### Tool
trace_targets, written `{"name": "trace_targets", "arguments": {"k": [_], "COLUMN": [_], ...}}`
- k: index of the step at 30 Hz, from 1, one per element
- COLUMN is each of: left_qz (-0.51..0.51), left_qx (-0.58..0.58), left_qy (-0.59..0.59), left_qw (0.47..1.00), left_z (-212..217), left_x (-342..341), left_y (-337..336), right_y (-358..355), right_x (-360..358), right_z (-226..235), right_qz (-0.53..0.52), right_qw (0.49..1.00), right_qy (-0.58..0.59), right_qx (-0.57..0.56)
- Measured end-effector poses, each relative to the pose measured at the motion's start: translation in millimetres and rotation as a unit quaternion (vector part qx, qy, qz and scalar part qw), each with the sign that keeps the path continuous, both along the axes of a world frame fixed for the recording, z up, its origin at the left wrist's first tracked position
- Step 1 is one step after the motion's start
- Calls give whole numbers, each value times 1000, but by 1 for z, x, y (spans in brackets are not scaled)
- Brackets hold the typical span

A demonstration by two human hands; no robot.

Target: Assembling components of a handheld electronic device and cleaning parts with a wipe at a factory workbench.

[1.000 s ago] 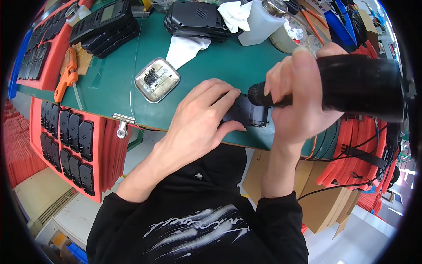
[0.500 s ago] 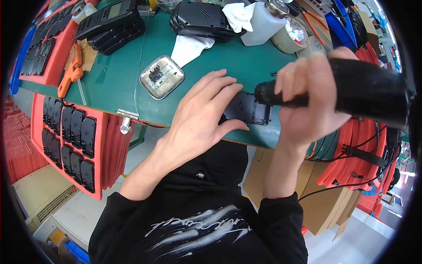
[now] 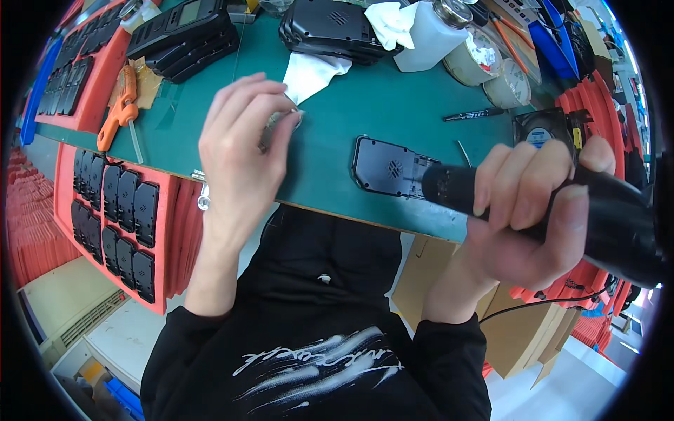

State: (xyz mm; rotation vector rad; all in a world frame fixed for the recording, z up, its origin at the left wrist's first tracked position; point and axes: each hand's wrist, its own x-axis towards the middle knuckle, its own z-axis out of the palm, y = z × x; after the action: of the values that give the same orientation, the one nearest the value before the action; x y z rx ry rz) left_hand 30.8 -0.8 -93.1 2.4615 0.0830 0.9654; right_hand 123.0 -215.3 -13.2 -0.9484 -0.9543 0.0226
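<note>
My right hand (image 3: 533,200) is wrapped around a thick black electric screwdriver (image 3: 618,217). The front end of this tool reaches the right end of a black plastic housing (image 3: 390,167), which lies flat on the green table and has a speaker grille. My left hand (image 3: 242,137) is over the small metal dish (image 3: 271,129), its thumb and fingers bent together in a pinch. That hand covers most of the dish and its dark small parts, so whatever is between the fingertips is hidden.
Stacked black devices (image 3: 186,42) and more black housings (image 3: 337,31) stand at the back. A white bottle (image 3: 430,42), a black marker (image 3: 474,114) and round tubs (image 3: 474,59) are at back right. An orange glue gun (image 3: 121,112) lies left, near red foam trays (image 3: 165,231) of black parts.
My left hand has left the housing and moved left onto the metal dish. My right hand has shifted right and nearer with the electric screwdriver, whose front end remains at the housing.
</note>
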Motion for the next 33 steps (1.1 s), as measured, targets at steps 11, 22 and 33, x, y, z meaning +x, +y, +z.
{"name": "trace_targets", "arguments": {"k": [11,22,33], "left_qz": [-204,-215,-221], "left_qx": [-92,-82,-94], "left_qy": [115,107,118], "left_qw": [968,967,964], "left_z": [5,-3,-1], "left_x": [9,10,10], "left_y": [-58,-59,-59], "right_y": [-2,9,16], "right_x": [-10,-28,-34], "right_z": [-17,-16,-16], "right_qz": [-8,-54,-170], "right_qw": [999,995,980], "right_qy": [28,8,29], "right_qx": [-40,-89,-96]}}
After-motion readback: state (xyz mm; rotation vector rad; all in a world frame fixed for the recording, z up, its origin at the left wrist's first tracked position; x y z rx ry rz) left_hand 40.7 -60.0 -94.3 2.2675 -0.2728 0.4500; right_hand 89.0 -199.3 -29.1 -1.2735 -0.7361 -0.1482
